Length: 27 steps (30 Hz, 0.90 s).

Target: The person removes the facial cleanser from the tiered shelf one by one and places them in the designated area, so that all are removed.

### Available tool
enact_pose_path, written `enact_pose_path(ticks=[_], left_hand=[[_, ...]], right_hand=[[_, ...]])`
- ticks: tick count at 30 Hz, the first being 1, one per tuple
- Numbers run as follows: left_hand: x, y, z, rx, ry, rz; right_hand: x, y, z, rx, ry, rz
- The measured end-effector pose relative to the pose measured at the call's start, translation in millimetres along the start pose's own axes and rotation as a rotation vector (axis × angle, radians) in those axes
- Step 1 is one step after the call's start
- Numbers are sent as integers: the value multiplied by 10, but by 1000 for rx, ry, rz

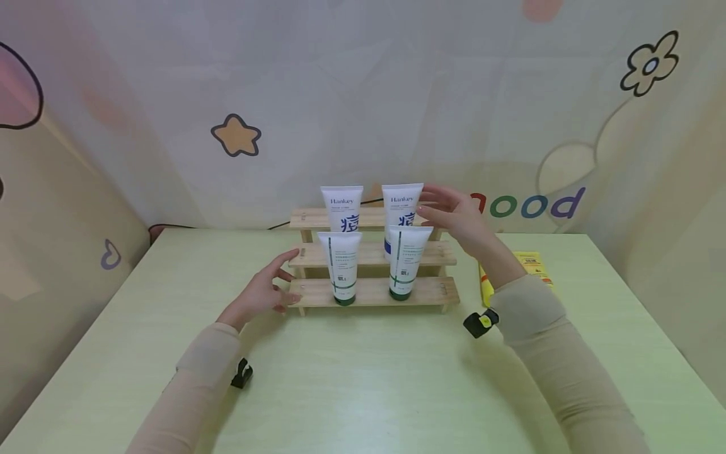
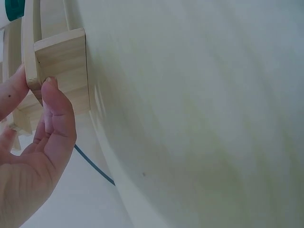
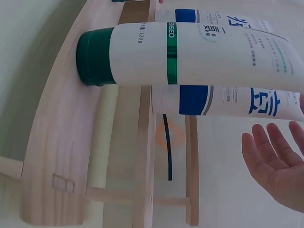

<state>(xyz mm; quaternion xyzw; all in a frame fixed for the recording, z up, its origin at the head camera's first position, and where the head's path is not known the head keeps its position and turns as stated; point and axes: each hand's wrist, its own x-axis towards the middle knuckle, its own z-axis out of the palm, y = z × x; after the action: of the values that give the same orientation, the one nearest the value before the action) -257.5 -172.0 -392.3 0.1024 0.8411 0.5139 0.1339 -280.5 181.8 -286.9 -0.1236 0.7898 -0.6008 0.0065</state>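
left hand (image 1: 262, 287) pinching the rack (image 1: 372, 292), we judge the right hand (image 1: 458, 221), fingers apart, could topple the adjacent blue-lettered tube (image 1: 401, 207) by brushing it.

1. So the back wall is basically a fabric backdrop (image 1: 397, 94), greyish-white mid-frame, lightly creased, going beige toward the left and right edges.
2. Prints on it: an orange star (image 1: 236, 135) upper left of centre, a black-outlined flower (image 1: 650, 65) upper right, a pink shape (image 1: 17, 88) at the left edge, and a little purple heart (image 1: 110, 255) lower down.
3. Colourful lettering (image 1: 530, 205) right of centre ends in "ood".
4. Pale yellow-green table (image 1: 368, 391) fills the lower frame.
5. Light's pretty soft, mild sheen bottom centre.
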Motion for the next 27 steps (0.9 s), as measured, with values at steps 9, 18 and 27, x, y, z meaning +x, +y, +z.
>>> enact_pose_path(ticks=[9,18,27], left_hand=[[-6,7,10,-2,-3,12],[-9,26,29,1,-6,14],[-11,19,9,2,-1,10]], right_hand=[[153,-9,126,9,38,-4],[64,23,31,-36,95,-126],[-119,-40,-234,-107,169,-129]])
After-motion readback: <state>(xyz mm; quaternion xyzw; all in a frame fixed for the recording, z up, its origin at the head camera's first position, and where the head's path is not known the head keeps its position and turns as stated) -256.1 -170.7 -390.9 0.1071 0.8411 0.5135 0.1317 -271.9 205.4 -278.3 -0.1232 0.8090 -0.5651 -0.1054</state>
